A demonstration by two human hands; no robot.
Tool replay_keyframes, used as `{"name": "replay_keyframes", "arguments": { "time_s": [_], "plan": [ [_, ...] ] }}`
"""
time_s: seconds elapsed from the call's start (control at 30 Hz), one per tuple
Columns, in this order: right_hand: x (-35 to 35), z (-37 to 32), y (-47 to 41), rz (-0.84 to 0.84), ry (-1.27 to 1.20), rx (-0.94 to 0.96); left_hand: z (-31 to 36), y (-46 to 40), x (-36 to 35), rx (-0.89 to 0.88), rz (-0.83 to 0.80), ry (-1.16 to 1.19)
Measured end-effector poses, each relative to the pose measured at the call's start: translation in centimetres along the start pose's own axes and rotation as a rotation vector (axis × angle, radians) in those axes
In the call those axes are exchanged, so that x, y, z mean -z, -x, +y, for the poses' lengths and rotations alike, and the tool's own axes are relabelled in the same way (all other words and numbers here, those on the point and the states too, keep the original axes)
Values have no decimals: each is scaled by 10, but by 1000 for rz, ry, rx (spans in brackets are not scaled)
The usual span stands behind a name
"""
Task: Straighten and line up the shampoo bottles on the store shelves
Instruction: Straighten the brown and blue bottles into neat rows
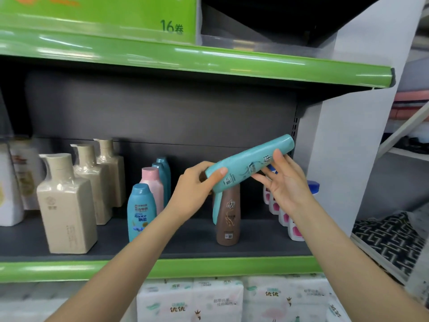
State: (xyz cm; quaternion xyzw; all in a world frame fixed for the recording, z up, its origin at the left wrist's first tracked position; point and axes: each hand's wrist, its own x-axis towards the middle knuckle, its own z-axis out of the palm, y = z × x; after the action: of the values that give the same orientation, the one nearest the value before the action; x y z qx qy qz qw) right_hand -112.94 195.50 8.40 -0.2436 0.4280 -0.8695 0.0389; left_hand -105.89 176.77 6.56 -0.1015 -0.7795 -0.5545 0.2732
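Observation:
A teal shampoo bottle (250,161) is held tilted in the air above the middle shelf (162,242). My left hand (197,189) grips its lower end, thumb across the front. My right hand (285,180) touches its upper half with straight, spread fingers. Below it a brown bottle (228,219) stands upright, with another teal bottle (217,210) leaning behind it. To the left stands a row of blue and pink bottles (141,210). Three beige square bottles (67,205) line up further left.
White bottles with pink labels and blue caps (294,226) stand in a row at the shelf's right end, beside the white side panel (336,159). Cream bottles (9,182) sit at far left. Tissue packs (232,300) fill the shelf below; a green box (104,12) sits above.

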Motion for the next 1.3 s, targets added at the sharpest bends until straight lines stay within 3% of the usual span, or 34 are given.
{"name": "replay_keyframes", "arguments": {
  "time_s": [0.33,0.67,0.87,1.1,1.3],
  "plan": [
    [-10,9,-41,185,-94,94,-13,-63,-10,6,266,-199],
    [8,23,-113,241,8,206,-63,-124,-13,105,143,-492],
    [22,37,-143,271,99,246,-78,-143,-22,88,-18,-458],
    [38,62,-170,235,522,223,-88,-148,-19,-7,-50,-542],
    [49,88,-186,239,775,90,-94,-150,-13,-73,-87,-556]
  ]
}}
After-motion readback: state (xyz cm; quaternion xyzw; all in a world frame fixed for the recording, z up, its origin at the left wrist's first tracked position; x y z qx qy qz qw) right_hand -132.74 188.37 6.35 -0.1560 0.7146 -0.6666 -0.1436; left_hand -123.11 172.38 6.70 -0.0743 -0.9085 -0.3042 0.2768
